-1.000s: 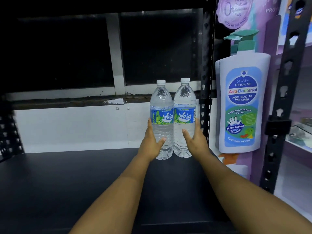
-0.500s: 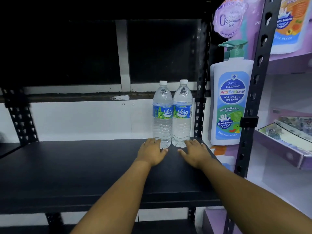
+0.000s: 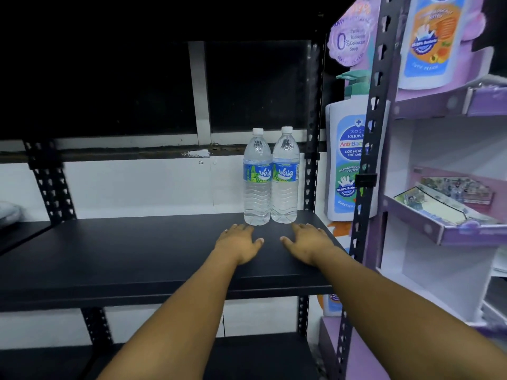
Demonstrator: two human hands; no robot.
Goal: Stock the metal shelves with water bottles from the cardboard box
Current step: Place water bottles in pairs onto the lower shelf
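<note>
— Left hand (image 3: pixel 238 242) and right hand (image 3: pixel 308 242) lie flat, fingers relaxed, holding nothing. Where are the water bottles (image 3: pixel 271 176)?
— Upright, touching, at the shelf (image 3: pixel 137 250) back corner. Likely heavy, thin-walled, slippery; grip mid-body at the label.

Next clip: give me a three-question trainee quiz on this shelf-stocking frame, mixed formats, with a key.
1. True or false: the left hand grips a bottle.
2. Multiple choice: where do the two water bottles stand on the black shelf? A) at its front edge B) at the back right corner, side by side C) lying flat at the left end
3. Fill in: the caps on both bottles are ____ in colour.

Key
1. False. Both the left hand and the right hand are open, flat above the shelf just in front of the bottles.
2. B.
3. White.
</note>
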